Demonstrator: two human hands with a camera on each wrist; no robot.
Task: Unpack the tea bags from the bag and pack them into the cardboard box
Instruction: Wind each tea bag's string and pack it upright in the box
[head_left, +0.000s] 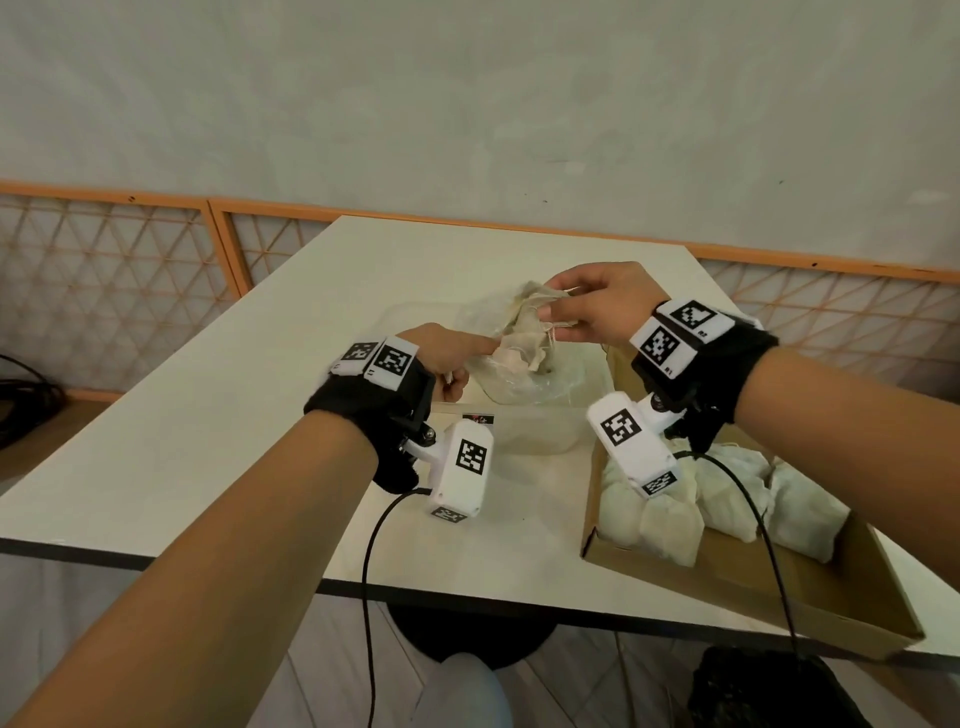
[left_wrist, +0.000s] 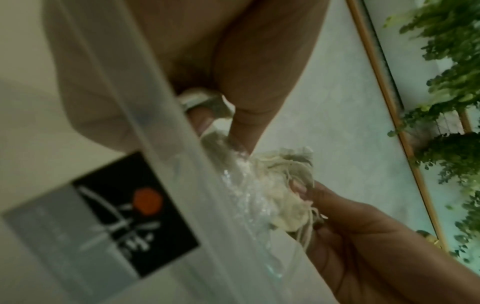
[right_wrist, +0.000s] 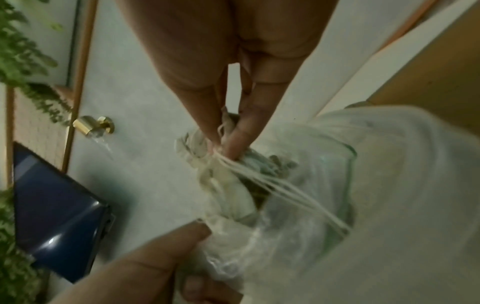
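Observation:
A clear plastic bag (head_left: 524, 379) stands at the middle of the table with pale tea bags (head_left: 524, 332) bunched at its mouth. My left hand (head_left: 467, 358) grips the bag's near rim, index finger stretched toward the tea bags. My right hand (head_left: 550, 301) pinches a cluster of tea bags (right_wrist: 228, 181) and their strings just above the bag's opening. The cardboard box (head_left: 727, 577) lies at the right front of the table, with several white tea bags (head_left: 675, 504) inside. In the left wrist view my fingers (left_wrist: 241, 127) hold the plastic beside the tea bags (left_wrist: 283, 185).
A clear plastic tub (head_left: 540, 431) with a dark label (left_wrist: 135, 214) sits under and in front of the bag. Black cables hang from both wrist cameras over the table's front edge (head_left: 467, 597). A lattice fence (head_left: 130, 270) runs behind the table.

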